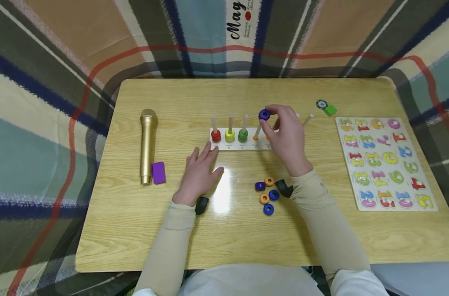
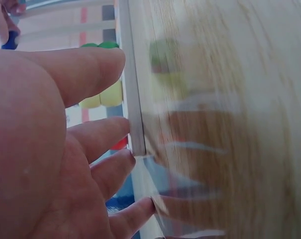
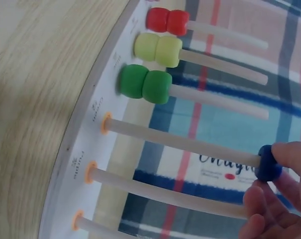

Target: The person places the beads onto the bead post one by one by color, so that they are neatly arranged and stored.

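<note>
A: Head view first. What am I holding, and where is it relative to the peg board [image 1: 243, 144]?

B: My right hand [image 1: 287, 137] pinches a blue ring [image 1: 264, 114] between thumb and fingertips, right at the top of the fourth peg [image 1: 258, 132] from the board's left end. My left hand [image 1: 199, 172] lies flat on the table [image 1: 180, 230], fingers straight and holding nothing, touching the board's near left corner. The red ring [image 1: 216, 135], yellow ring [image 1: 230, 135] and green ring [image 1: 243, 135] sit low on the first three pegs. Loose rings [image 1: 267, 195] lie on the table in front of the board.

A: Left wrist view?

B: Blurry. My left fingers [image 2: 98, 137] are spread, their tips against the board's white edge [image 2: 132, 99].

A: Right wrist view?

B: The blue ring [image 3: 267, 163] is at the tip of the fourth peg [image 3: 180, 142], my fingers [image 3: 272, 209] around its outside.

A: How will it handle?

B: I'd judge it light, rigid, smooth painted wood or plastic, so slightly slippery. Grip the outer rim and leave the hole clear. The thin peg may flex, and the board looks light enough to slide.
</note>
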Tool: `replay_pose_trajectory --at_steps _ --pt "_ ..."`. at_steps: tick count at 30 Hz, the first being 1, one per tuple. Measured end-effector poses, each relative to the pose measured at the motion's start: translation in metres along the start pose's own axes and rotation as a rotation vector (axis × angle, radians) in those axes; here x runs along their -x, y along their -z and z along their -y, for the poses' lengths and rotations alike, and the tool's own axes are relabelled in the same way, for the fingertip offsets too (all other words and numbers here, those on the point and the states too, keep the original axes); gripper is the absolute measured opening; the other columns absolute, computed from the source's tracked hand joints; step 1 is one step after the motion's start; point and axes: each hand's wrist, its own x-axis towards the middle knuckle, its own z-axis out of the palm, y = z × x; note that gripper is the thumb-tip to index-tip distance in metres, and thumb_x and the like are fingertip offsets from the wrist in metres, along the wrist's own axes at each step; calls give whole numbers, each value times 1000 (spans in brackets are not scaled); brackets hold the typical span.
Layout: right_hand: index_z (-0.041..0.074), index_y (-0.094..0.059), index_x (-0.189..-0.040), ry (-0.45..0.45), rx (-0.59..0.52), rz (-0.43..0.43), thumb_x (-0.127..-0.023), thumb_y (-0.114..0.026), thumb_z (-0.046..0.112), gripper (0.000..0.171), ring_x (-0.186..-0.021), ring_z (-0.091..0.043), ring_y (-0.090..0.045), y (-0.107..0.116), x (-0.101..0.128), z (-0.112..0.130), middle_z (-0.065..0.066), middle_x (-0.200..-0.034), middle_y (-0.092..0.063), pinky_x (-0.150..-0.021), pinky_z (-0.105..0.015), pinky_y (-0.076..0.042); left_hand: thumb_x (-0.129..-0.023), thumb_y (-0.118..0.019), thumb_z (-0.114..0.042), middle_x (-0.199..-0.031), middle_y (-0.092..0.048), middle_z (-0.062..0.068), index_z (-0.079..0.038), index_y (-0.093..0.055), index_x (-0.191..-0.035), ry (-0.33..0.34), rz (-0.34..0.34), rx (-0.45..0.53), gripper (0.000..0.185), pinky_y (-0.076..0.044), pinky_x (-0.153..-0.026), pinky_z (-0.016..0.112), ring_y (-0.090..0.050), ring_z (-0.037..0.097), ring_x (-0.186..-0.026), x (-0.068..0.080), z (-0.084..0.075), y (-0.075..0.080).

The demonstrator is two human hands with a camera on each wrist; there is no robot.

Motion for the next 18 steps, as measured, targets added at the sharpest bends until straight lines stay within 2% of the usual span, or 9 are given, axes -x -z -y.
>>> replay_pose_trajectory --at_steps 4,8,11,13,18 --pt "5 -65 -129 -5 3 -3 -97 -71 21 36 -81 -32 -62 -2 0 -1 -15 -120 -67 -66 -33 -42 -103 -54 -45 -173 -10 0 -24 -29 -162 -2 3 -4 68 -5 -126 67 -5 42 -159 0 0 0" --pt "4 -66 -129 -19 -23 -10 -97 -70 17 34 -82 -30 -62 5 5 0 -15 -121 -67 -70 -32 -44 -102 -55 -44 -173 -9 0 -24 -29 -162 -2 0 -8 68 -5 -126 67 -5 43 -159 -1 -1 1" --pt "2 -67 -124 -13 -33 39 -97 -68 12 29 -81 -29 -61 14 17 3 -16 -118 -68 -70 -32 -44 -102 -55 -44 -173 -9 0 -24 -29 -162 1 2 -4 69 -5 -126 68 -4 43 -159 0 -1 1" --pt "2 -68 -122 -6 -7 151 -97 -67 10 26 -78 -28 -60 19 29 4 -15 -115 -69 -67 -33 -44 -102 -56 -44 -173 -9 0 -24 -28 -162 4 6 -1 69 -4 -126 67 -4 43 -159 0 -1 0" --pt "9 -71 -114 -42 169 570 -98 -68 20 20 -71 -16 -58 19 66 2 -6 -102 -71 -59 -31 -47 -102 -56 -44 -173 -9 0 -23 -28 -163 -1 2 1 69 -4 -125 68 -4 43 -159 0 -1 0"
